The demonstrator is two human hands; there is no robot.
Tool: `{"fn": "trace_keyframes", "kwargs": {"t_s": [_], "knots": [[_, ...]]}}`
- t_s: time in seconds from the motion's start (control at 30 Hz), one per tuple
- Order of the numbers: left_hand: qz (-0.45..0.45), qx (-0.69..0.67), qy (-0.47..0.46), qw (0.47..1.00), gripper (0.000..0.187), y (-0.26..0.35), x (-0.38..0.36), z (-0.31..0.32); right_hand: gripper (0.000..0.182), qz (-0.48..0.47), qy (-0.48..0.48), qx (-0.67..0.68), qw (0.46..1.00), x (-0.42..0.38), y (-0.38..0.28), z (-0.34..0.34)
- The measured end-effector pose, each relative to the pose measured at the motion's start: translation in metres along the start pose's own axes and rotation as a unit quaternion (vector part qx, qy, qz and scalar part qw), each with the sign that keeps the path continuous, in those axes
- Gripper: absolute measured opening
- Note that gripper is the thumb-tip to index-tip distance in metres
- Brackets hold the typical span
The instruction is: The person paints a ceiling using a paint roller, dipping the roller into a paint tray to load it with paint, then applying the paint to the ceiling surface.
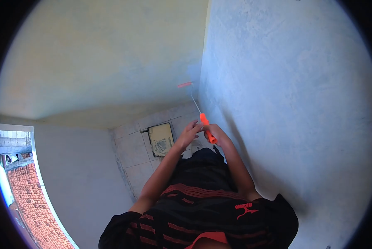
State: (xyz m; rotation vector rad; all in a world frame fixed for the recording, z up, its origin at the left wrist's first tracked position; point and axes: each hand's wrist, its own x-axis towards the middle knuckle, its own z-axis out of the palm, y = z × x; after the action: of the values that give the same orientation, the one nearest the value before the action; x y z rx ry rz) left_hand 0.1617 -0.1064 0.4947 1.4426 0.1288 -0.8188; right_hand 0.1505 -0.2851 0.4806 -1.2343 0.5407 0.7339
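A person holds a paint roller (203, 118) out in front of the body, its frame slanting up and away to a pink sleeve (184, 84). The right hand (216, 133) is closed around the orange handle, towards its lower end. The left hand (188, 135) is just beside the handle, fingers loosely spread and not wrapped around it; whether the fingertips touch it cannot be told. The sleeve is in front of the yellowish wall (98, 62), near the corner where that meets the bluish wall (285, 83); contact with the surface cannot be made out. On the tiled floor (137, 167), near the far left corner, lies a dark-rimmed tray (152, 150) coated with pale yellow paint (161, 135). The tray is on the left hand's side, between that hand and the floor's left edge.
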Motion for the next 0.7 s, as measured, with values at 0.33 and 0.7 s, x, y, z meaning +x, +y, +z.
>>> {"fn": "trace_keyframes", "kwargs": {"t_s": [0.33,0.7], "knots": [[0.034,0.008,0.057,0.998,0.086,0.019,-0.016,-0.018,0.017,-0.033,-0.027,0.020,0.999,-0.103,-0.037,0.035],[0.044,-0.006,0.079,0.996,0.082,0.015,0.013,-0.034,0.017,0.010,0.028,0.028,0.999,-0.010,-0.007,0.040]]}}
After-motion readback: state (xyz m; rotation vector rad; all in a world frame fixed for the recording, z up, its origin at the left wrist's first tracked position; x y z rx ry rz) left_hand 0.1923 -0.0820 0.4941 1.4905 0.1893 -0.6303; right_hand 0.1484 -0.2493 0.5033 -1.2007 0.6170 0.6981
